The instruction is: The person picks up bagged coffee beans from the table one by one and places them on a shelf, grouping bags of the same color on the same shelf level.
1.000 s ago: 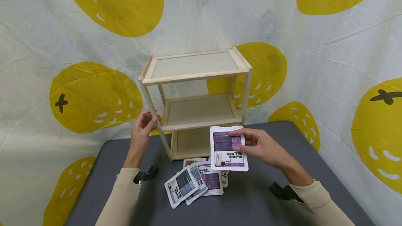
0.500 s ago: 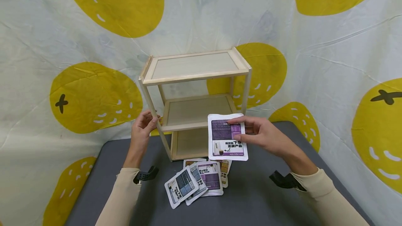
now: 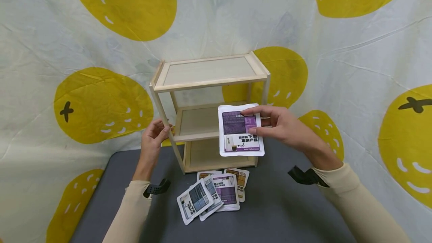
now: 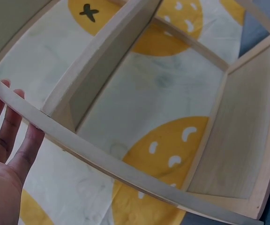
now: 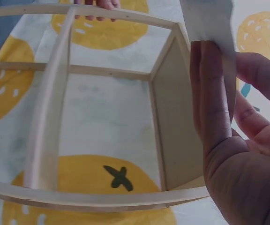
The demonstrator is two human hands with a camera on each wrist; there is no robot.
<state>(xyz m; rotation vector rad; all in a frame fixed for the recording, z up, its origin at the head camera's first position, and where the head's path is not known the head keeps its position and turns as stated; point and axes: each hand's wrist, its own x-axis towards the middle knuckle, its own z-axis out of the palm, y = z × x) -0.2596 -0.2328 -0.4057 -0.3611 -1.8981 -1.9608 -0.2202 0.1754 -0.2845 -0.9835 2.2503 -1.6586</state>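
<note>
Sachet in hand: the right hand [image 3: 287, 126] pinches a purple-and-white sachet [image 3: 240, 130] and has lifted it from table height up to the middle tier of the wooden shelf rack [image 3: 209, 111]. Left hand [image 3: 153, 138] stays curled round the rack's front-left post. Remaining sachets [image 3: 212, 194] lie at the rack's 6 o'clock.

Worktop [image 3: 276, 213]: dark grey surface, set against a cloth backdrop. Standing on it at the rear centre is a pale wooden three-tier shelf [image 3: 209, 83], upright, with all three boards bare. Just in front of the shelf's base lies a loose, overlapping fan of flat sachets [image 3: 212, 194], white-edged, with purple, blue-grey and orange printed panels, all lying flat on the worktop.
</note>
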